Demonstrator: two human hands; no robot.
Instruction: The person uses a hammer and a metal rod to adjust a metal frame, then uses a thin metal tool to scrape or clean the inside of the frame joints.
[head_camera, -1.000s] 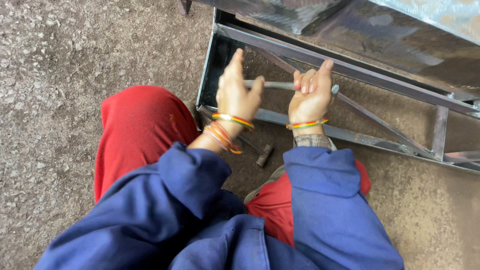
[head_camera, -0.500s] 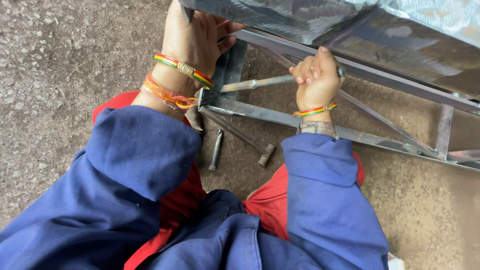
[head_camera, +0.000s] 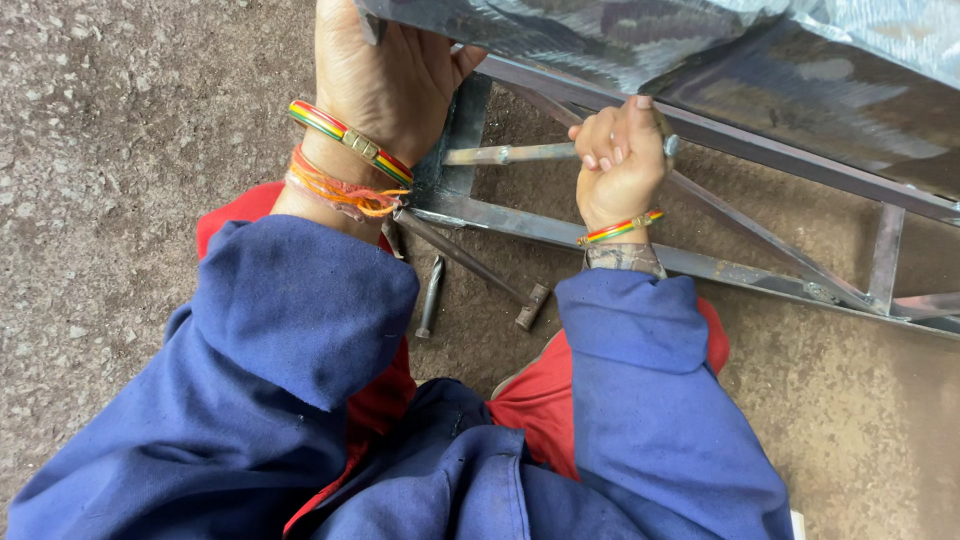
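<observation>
My right hand (head_camera: 622, 160) is closed around a short grey metal rod (head_camera: 505, 155) that lies across the corner of a welded steel frame (head_camera: 520, 222). My left hand (head_camera: 385, 65) grips the frame's upper corner under a dark metal sheet (head_camera: 640, 40); its fingertips are hidden by the sheet. Both wrists wear coloured bangles, and the left also has orange thread. A hammer (head_camera: 480, 268) lies on the ground just below the frame, and a short chisel-like tool (head_camera: 430, 297) lies beside it.
The frame's bars (head_camera: 760, 240) run off to the right under the sheet. Rough grey concrete floor (head_camera: 120, 150) spreads to the left. My blue sleeves and red trousers (head_camera: 545, 400) fill the lower part of the view.
My left hand let go of the rod and moved up to grip the frame's upper corner. My right hand stayed on the rod. The hammer and small tool came into view.
</observation>
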